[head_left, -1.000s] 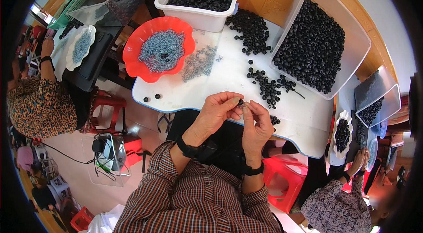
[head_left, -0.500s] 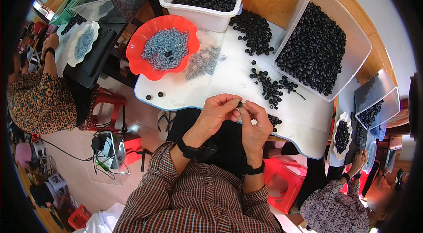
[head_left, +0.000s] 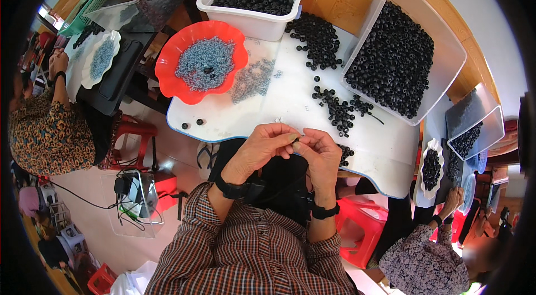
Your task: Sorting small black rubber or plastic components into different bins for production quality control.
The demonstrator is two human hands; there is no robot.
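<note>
My left hand (head_left: 261, 150) and my right hand (head_left: 320, 156) meet in front of the table's near edge. Between the thumb and forefinger of the left is a small black round part (head_left: 296, 140), mostly covered by the fingers. The right hand's thumb and forefinger pinch close against it; whatever they hold is too small to make out. Beyond the hands a red scalloped bowl (head_left: 166, 80) holds many small clear bluish pieces, with a black part on top. Loose black round parts (head_left: 335, 112) lie on the table to the right of my hands.
A white tub (head_left: 245, 22) and a large clear bin (head_left: 446, 66) hold black parts. A black heap (head_left: 315, 41) lies between them; clear pieces (head_left: 251, 80) are scattered beside the bowl. Two black parts (head_left: 192, 123) sit near the left edge. Co-workers (head_left: 53, 133) sit on both sides.
My fingers have closed further around the black part, which now shows less. The hands stay together, and the whole view has shifted slightly.
</note>
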